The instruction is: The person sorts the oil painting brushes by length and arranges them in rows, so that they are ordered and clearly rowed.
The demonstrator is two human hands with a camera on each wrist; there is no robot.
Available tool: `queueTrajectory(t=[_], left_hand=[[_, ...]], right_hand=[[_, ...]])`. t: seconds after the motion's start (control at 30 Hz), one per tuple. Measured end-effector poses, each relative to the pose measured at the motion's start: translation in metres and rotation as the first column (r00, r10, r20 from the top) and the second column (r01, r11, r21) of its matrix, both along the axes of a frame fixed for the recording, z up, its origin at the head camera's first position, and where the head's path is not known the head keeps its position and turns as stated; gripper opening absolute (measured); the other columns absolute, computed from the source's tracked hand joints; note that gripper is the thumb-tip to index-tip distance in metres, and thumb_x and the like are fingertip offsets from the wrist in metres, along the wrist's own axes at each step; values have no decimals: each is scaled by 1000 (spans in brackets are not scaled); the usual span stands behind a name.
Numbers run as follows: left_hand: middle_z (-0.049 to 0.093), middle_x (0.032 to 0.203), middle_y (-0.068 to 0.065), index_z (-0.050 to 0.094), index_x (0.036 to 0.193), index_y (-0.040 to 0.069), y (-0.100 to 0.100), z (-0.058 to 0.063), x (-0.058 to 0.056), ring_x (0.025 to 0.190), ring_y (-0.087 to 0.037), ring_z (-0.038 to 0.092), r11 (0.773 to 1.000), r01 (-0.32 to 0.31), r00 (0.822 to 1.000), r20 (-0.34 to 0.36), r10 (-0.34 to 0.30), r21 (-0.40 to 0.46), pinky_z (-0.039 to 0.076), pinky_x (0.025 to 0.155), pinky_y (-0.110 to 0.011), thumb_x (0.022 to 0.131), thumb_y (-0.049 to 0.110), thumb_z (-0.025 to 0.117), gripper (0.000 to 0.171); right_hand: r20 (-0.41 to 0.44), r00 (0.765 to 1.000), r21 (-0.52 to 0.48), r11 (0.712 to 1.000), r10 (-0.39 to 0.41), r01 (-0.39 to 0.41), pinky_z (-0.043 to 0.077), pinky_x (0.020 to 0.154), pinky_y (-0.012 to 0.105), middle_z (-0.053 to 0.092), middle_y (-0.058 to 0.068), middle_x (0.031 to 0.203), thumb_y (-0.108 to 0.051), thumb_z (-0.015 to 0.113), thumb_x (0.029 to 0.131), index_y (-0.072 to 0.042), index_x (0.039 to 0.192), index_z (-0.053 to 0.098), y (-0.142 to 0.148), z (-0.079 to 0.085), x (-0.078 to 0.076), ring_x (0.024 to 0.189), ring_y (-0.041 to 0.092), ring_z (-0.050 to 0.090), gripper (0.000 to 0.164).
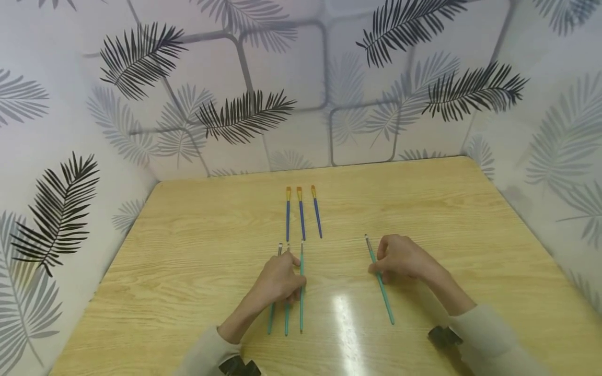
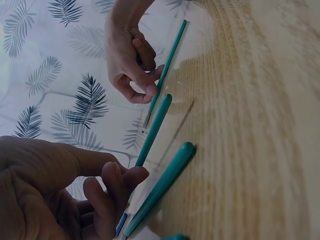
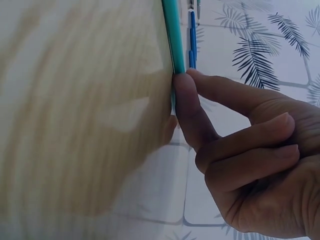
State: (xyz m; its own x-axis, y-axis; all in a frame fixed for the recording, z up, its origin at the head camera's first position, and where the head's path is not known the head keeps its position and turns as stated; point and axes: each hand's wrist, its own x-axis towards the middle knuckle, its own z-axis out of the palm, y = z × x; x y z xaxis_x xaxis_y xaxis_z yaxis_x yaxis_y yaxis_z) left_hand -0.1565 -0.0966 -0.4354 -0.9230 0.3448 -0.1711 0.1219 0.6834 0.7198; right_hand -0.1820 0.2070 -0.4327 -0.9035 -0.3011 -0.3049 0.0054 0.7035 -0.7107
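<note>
Toward the right of the table in the head view, my right hand (image 1: 404, 258) pinches a slim teal-handled paintbrush (image 1: 385, 300) between thumb and finger. Its bristle end points away from me. The right wrist view shows the fingertips at the teal handle (image 3: 173, 35). My left hand (image 1: 279, 279) is over a group of three teal paintbrushes. Its thumb and index finger pinch the rightmost one (image 1: 301, 313), whose handle (image 2: 152, 131) rises past the fingers in the left wrist view. The other two, a left brush (image 1: 271, 318) and a middle brush (image 1: 287, 321), lie partly hidden under this hand.
Three blue-handled paintbrushes with orange bristles, left (image 1: 288, 219), middle (image 1: 301, 219) and right (image 1: 317, 216), lie farther back on the wooden table (image 1: 197, 224). Behind the table stands a wall (image 1: 291, 68) with a leaf pattern. Light glares on the tabletop between my hands.
</note>
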Motion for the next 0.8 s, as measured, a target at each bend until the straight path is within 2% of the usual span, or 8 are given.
queueTrajectory(t=[0.1, 0.2, 0.37, 0.8], left_hand=[[64, 52, -2, 51, 126, -18, 1, -1, 0, 35, -10, 57, 1000, -12, 1000, 18, 12, -9, 33, 33, -14, 85, -1, 64, 47], [64, 53, -1, 52, 126, -17, 1, -2, 1, 36, -10, 57, 1000, -18, 999, 33, 19, -17, 34, 34, -14, 84, -1, 65, 47], [64, 53, -1, 52, 127, -17, 1, -3, 1, 36, -11, 58, 1000, -5, 999, 40, 6, -26, 35, 33, -14, 85, -1, 65, 48], [65, 52, 0, 50, 130, -18, 2, -3, 1, 37, -11, 59, 999, 1, 999, 44, 1, -34, 36, 33, -15, 85, 0, 64, 50]], right_hand=[[-12, 1000, 7, 1000, 11, -11, 24, 39, 18, 69, 7, 60, -18, 76, 85, -3, 90, 58, -2, -2, 2, 39, 4, 28, 25], [-23, 999, 23, 1000, 22, -22, 23, 39, 17, 68, 5, 56, -17, 76, 85, -3, 79, 62, -4, -2, 4, 37, 4, 28, 21], [-41, 998, 25, 998, 56, -55, 22, 37, 17, 65, 5, 50, -15, 74, 85, -5, 60, 66, -8, -2, 7, 34, 2, 26, 28], [-86, 994, 65, 996, 61, -56, 23, 36, 17, 63, 3, 46, -8, 63, 80, -6, 54, 64, -16, -1, 11, 33, 1, 28, 26]])
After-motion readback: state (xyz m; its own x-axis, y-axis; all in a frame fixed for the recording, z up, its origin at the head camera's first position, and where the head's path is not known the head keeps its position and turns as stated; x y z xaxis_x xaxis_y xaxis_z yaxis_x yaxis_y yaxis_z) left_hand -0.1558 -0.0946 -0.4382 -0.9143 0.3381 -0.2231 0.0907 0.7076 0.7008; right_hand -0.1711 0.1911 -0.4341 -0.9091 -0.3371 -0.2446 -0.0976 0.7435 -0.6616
